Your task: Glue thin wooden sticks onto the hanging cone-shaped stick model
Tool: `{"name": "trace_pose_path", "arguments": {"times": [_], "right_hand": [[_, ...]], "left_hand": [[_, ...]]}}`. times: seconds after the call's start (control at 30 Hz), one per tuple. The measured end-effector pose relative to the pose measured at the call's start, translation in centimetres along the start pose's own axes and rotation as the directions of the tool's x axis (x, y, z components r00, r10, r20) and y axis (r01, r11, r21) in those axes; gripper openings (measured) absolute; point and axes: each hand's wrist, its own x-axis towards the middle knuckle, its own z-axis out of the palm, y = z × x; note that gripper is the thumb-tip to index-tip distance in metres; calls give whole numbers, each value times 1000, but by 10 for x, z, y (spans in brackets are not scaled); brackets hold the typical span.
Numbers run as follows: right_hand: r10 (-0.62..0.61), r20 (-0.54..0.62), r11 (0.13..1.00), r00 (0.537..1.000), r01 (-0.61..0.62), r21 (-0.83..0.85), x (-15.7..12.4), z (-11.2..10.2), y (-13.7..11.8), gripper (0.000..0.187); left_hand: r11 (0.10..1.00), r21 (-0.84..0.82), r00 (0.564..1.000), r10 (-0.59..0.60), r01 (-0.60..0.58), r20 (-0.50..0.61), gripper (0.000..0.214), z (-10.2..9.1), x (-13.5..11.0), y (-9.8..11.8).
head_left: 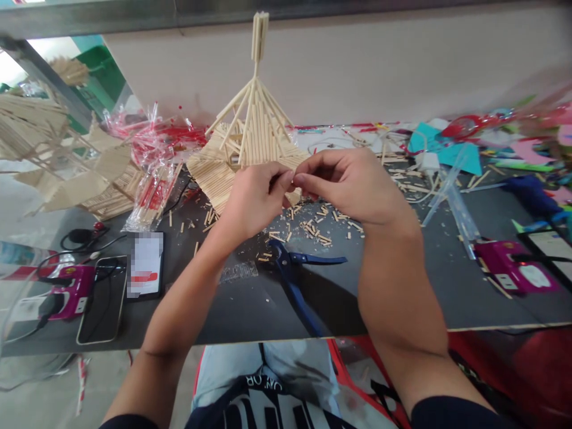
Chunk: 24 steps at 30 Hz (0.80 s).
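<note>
My left hand (261,193) and my right hand (346,182) meet over the middle of the table, fingertips pinched together. A tiny pale bit shows between them, too small to name. Just behind my hands stands a model built of thin wooden sticks (259,131), with a fan-like base, slanting sticks and a bundled spire on top. My fingers hide part of its lower front. Below my hands lie many short cut stick pieces (315,229) and a blue-handled cutter (290,268) with its handles spread.
Two phones (105,298) lie at the left by a magenta power adapter (74,292); another magenta adapter (509,268) sits at the right. More stick models (67,161) stand at the far left. Bagged sticks (154,193) and coloured scraps (447,149) line the back.
</note>
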Motion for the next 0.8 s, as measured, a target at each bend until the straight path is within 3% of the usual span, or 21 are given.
{"name": "trace_pose_path", "arguments": {"times": [0.2, 0.3, 0.5, 0.67, 0.8], "right_hand": [[-18, 42, 993, 999, 22, -113, 9, -13, -16, 21], [-31, 61, 990, 998, 39, -132, 15, -16, -22, 17], [-87, 23, 996, 996, 86, 35, 21, -8, -18, 16], [-108, 57, 991, 993, 103, 82, 19, -13, -13, 14], [-173, 17, 979, 985, 169, 115, 15, -14, -11, 16]], "left_hand": [[923, -366, 984, -159, 119, -80, 22, 14, -1, 1], [865, -487, 972, -204, 123, -118, 17, 20, -4, 5], [794, -605, 956, -226, 69, -188, 14, 27, -4, 2], [769, -625, 958, -263, 137, -114, 17, 32, -4, 5], [759, -636, 958, -266, 140, -106, 22, 32, -5, 8]]}}
